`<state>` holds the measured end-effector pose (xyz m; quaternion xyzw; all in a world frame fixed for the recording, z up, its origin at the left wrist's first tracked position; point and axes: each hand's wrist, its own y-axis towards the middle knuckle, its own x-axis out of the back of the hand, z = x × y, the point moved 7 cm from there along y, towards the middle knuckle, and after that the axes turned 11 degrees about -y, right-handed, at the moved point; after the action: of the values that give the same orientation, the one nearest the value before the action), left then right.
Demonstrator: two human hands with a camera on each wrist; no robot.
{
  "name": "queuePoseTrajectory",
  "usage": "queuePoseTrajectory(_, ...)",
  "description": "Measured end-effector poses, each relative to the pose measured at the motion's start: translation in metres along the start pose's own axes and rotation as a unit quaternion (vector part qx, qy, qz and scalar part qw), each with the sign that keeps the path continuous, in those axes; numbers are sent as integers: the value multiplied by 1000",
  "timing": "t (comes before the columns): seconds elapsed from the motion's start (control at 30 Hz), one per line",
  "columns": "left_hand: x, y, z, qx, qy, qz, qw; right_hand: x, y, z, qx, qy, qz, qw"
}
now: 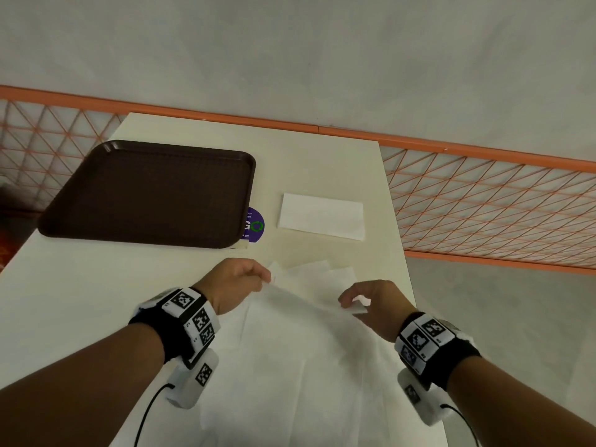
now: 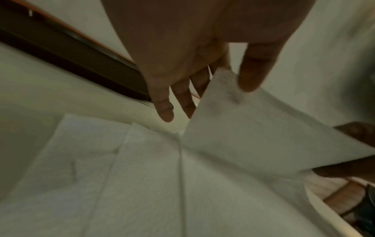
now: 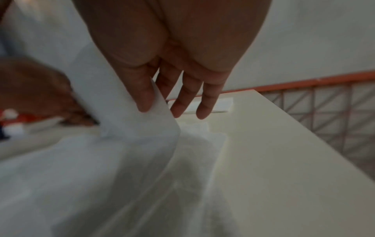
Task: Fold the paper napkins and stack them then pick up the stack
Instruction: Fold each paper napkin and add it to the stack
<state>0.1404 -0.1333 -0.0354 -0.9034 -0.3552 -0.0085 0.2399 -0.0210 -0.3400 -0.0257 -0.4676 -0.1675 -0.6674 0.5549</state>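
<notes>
Thumb and fingers (image 2: 249, 75) of the left hand (image 1: 237, 280) pinch one far corner of the top unfolded white paper napkin (image 1: 303, 321), lifted off the loose sheets beneath; the right hand (image 1: 374, 301) pinches the other far corner, its spare fingers (image 3: 207, 102) hanging straight. It looks featherlight, limp, easily torn, so corners are the place to hold, gently. Beyond, one folded white napkin (image 1: 321, 221) lies flat on the cream surface (image 1: 80, 285), beside the dark brown plastic tray (image 1: 154, 191).
</notes>
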Motion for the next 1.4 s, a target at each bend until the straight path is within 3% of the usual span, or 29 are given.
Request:
queuePoseTrajectory(0.07, -13, -8, 1, 16, 4, 75, 997, -9, -2, 2, 13, -72, 56, 996)
queuePoseTrajectory(0.13, -21, -11, 5, 33, 4, 105, 994, -16, -3, 4, 30, -145, 98, 984)
queuePoseTrajectory(0.23, -20, -6, 12, 47, 44, 52, 997, -29, -7, 3, 32, -194, 165, 967)
queuePoseTrajectory(0.33, -24, -1, 6, -16, 236, 21, 971, -35, -7, -1, 24, -203, 199, 958)
queuePoseTrajectory(0.4, -32, 1, 1, -49, 309, 34, 949, -34, -5, -2, 20, -200, 196, 960)
queuePoseTrajectory(0.57, -53, 8, 1, -38, 418, 93, 903, -25, 2, 5, 11, -209, 108, 972)
queuePoseTrajectory(0.67, -63, 14, 2, -30, 471, 108, 875, -36, 5, 8, 6, -237, 127, 963)
queuePoseTrajectory(0.9, -77, 18, 5, -52, 507, 120, 852, -46, 15, 16, 12, -280, 123, 952)
queuePoseTrajectory(1.03, -85, 16, -5, -93, 468, 127, 870, -38, 14, 27, 39, -254, 95, 962)
queuePoseTrajectory(1.13, -84, 14, -11, -63, 373, 136, 915, -28, 10, 35, 47, -160, 94, 982)
queuePoseTrajectory(1.23, -72, 14, -11, -35, 310, 135, 941, -3, 12, 30, 7, -18, 42, 999)
queuePoseTrajectory(1.4, -35, 17, -9, 9, 149, 103, 983, 16, 10, -4, -86, 142, -15, 986)
